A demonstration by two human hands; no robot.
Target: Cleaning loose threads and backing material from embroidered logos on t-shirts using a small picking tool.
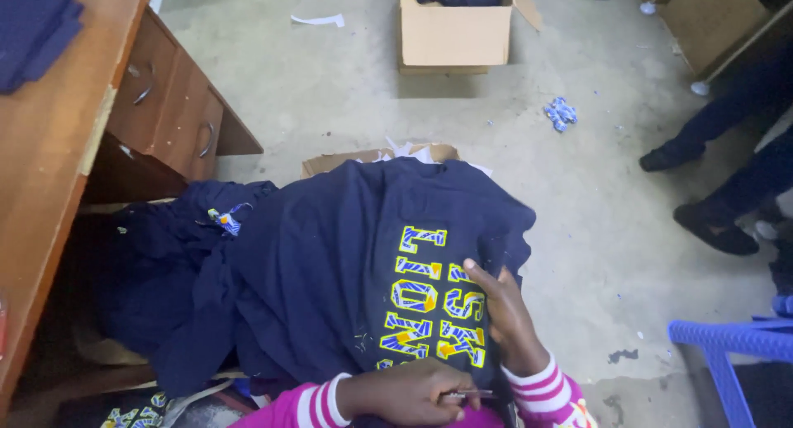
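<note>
Nearest the lens, at six o'clock, the left hand (410,392) is pinched shut on a thin metal tool (467,393), while the right hand (505,314) lies with fingers spread flat on the navy garment (347,263), just beside its yellow-edged patterned lettering (429,300). That garment drapes over a heap of dark cloth, its far hem reaching a flattened cardboard piece (372,157) at twelve o'clock. A wooden desk (49,188) hems the nine o'clock side, a blue plastic chair (727,345) sits at four o'clock, and bare concrete floor (578,188) stretches toward an open cardboard box (454,35) at twelve.
</note>
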